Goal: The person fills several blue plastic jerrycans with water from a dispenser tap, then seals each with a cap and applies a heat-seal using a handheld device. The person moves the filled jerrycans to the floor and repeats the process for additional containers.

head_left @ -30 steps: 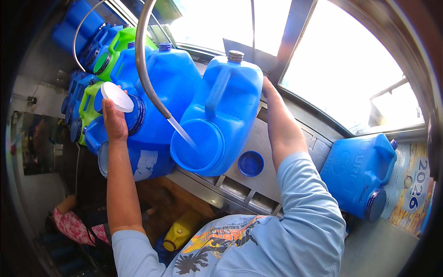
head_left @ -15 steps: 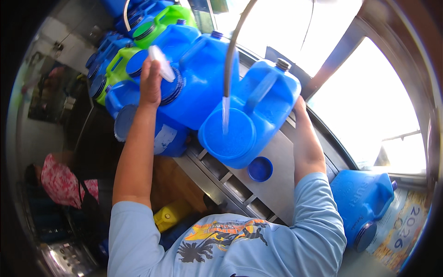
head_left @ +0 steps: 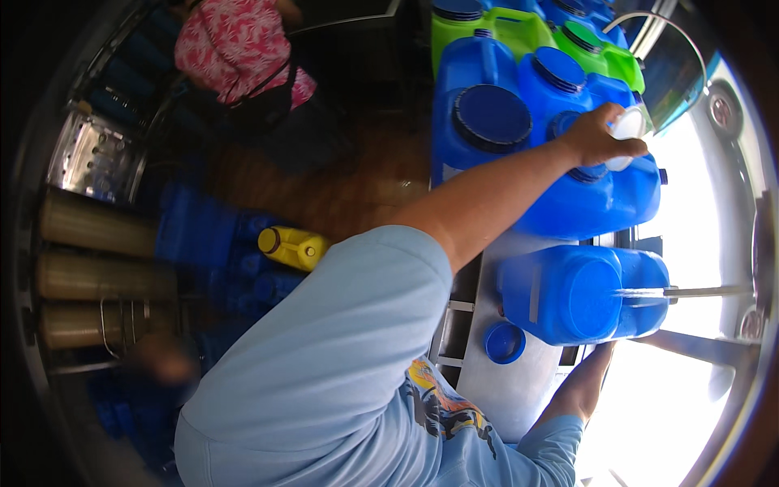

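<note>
My left hand (head_left: 594,136) pinches a round white lid (head_left: 628,136) above the closed blue water jugs. Beside it stands a blue water jug (head_left: 519,292) with its wide round mouth uncovered. A stream of water runs from a grey hose (head_left: 718,291) into that mouth. My right hand (head_left: 596,369) is at the jug's near side, its fingers hidden behind the jug, so its grip cannot be seen. A loose blue screw cap (head_left: 504,342) lies on the metal counter (head_left: 487,398) close to the jug.
Several capped blue jugs (head_left: 471,73) and green jugs (head_left: 531,31) crowd the counter's far end. To the left, a person in a pink patterned shirt (head_left: 231,49) stands across the floor. A yellow jug (head_left: 292,247) sits low beside my left sleeve. Bright windows line the right.
My view has swung left, bringing the floor and the other person further in. My left hand still has the white lid, and water still runs into the jug.
</note>
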Motion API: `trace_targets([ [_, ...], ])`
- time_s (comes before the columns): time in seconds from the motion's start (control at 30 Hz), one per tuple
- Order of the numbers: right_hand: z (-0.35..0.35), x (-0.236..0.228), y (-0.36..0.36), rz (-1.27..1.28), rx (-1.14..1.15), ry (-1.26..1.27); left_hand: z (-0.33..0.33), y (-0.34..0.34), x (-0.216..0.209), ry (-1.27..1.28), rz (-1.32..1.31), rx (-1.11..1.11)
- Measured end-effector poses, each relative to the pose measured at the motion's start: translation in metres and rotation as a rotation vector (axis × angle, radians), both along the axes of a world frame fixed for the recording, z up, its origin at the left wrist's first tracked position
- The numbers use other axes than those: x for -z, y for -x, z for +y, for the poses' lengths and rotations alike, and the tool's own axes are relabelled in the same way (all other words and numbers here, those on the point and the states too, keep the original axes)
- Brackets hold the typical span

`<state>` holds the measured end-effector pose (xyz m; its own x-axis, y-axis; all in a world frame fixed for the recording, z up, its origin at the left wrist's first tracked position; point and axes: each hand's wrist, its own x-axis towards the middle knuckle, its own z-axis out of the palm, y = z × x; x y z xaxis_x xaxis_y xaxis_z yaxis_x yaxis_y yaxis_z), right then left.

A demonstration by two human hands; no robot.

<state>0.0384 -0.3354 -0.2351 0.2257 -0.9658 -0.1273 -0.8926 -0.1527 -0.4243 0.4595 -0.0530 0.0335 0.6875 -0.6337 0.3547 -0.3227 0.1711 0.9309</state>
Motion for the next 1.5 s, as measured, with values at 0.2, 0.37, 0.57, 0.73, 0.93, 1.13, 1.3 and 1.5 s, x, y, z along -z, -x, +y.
trace_targets([
  [0.2, -0.004, -0.005, -0.003, 0.038, -0.009, 0.008, 0.003, 0.004, -0.007, 0.012, -0.009, -0.047],
  [0.37, -0.003, -0.009, -0.008, 0.046, -0.021, 0.013, 0.004, 0.004, -0.007, 0.054, -0.017, -0.028],
  [0.57, 0.004, -0.012, 0.002, -0.012, -0.060, 0.022, 0.009, 0.002, -0.020, -0.107, -0.002, -0.007],
  [0.73, 0.011, 0.005, 0.002, -0.022, 0.061, -0.005, 0.005, 0.001, -0.018, 0.154, 0.021, 0.496],
  [0.93, 0.025, 0.008, -0.011, -0.107, 0.164, -0.108, -0.002, 0.007, -0.014, 0.080, 0.069, 0.201],
  [1.13, 0.030, 0.007, -0.012, -0.182, 0.225, -0.201, -0.003, -0.005, -0.006, 0.065, 0.133, 0.230],
  [1.3, 0.029, 0.019, -0.017, -0.210, 0.243, -0.234, -0.003, -0.008, -0.002, 0.015, 0.073, 0.196],
  [1.5, 0.028, 0.021, -0.017, -0.214, 0.325, -0.322, -0.006, -0.013, 0.001, -0.014, 0.091, 0.235],
])
